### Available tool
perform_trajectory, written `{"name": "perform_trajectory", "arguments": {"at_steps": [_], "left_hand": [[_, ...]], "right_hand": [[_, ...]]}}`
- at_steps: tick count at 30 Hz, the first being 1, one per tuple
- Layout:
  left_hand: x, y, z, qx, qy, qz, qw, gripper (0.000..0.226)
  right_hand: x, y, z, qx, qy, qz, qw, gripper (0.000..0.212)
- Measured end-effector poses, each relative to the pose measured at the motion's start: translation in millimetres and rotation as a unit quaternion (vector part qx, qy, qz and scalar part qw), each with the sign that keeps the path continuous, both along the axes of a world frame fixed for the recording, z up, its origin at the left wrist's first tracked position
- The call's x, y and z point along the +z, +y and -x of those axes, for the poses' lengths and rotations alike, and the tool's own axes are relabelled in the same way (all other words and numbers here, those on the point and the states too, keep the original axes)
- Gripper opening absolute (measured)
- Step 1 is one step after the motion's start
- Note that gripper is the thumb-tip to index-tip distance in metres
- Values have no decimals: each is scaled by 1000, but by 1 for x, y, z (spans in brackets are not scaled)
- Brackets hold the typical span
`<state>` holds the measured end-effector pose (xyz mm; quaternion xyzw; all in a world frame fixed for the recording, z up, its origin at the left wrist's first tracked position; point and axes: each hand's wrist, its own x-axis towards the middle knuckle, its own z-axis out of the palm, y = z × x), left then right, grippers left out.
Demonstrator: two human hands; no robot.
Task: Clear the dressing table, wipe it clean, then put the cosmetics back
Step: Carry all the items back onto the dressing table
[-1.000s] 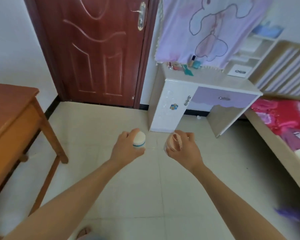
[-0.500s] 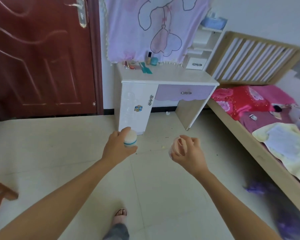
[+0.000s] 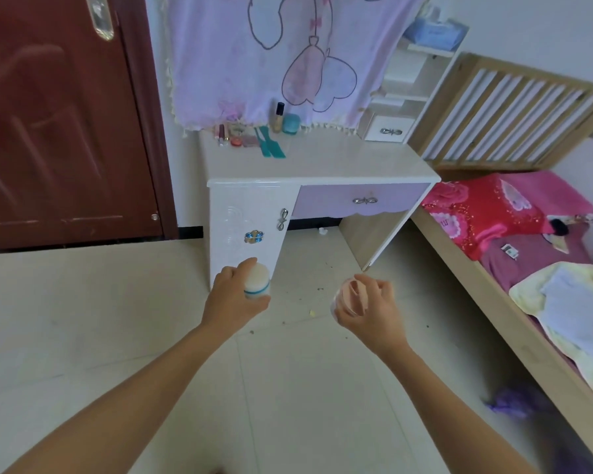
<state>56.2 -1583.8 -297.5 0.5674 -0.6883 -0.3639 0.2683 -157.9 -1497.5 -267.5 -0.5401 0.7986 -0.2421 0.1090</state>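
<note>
Above the floor, short of the table [image 3: 322, 165], the left hand [image 3: 231, 297] grips a white jar [image 3: 256, 281]; the right hand [image 3: 370, 307] grips a pink jar [image 3: 351, 297]. Other cosmetics [image 3: 254, 135] stand at the table's back.

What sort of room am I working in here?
Most likely a home bedroom: a bed with red floral bedding runs along the right, a white dressing table with cosmetics at its back stands against the wall, and a dark wooden door is to its left.
</note>
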Motion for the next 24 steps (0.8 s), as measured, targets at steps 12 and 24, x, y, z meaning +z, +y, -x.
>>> {"name": "perform_trajectory", "arguments": {"at_steps": [12,24], "left_hand": [[-8,-136,138,9,-17,12,1000,64],[-12,-228,268,83,-52,-15,995,65]], "right_hand": [[-20,-159,135,34,-22,53,998,55],[-22,-294,260,132,-58,-35,989,60]]}}
